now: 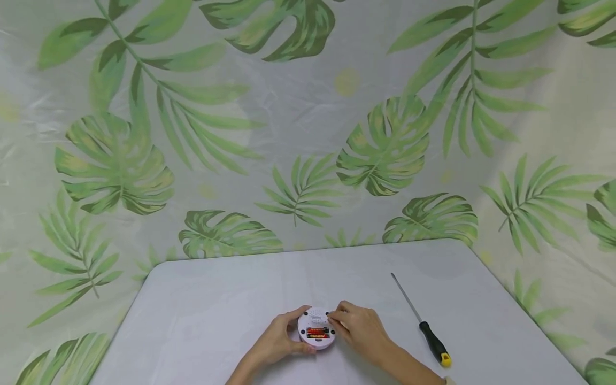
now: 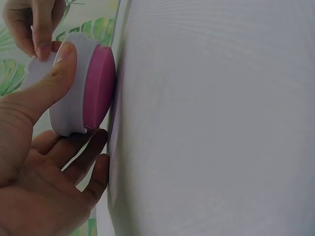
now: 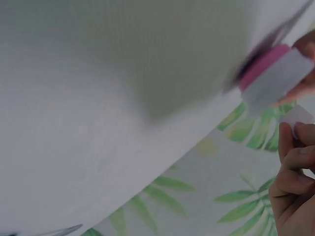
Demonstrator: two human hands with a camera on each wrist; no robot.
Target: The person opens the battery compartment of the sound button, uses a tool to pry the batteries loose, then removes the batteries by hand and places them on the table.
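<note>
A round white device [image 1: 316, 316] with a pink base [image 2: 100, 86] sits on the table, its underside facing up. Two red batteries [image 1: 318, 332] show in its uncovered compartment, and dark round spots dot the rim. My left hand [image 1: 280, 338] grips the device from the left side, thumb on the near edge and fingers around the far edge. To the right, my right hand [image 1: 360, 330] pinches a small white piece, like a battery cover [image 3: 296, 114], between thumb and forefinger at the device's edge.
A screwdriver [image 1: 432, 341] with a black and yellow handle lies to the right, its tip pointing away. The white table [image 1: 216, 299] has its far edge against a leaf-patterned curtain [image 1: 298, 133].
</note>
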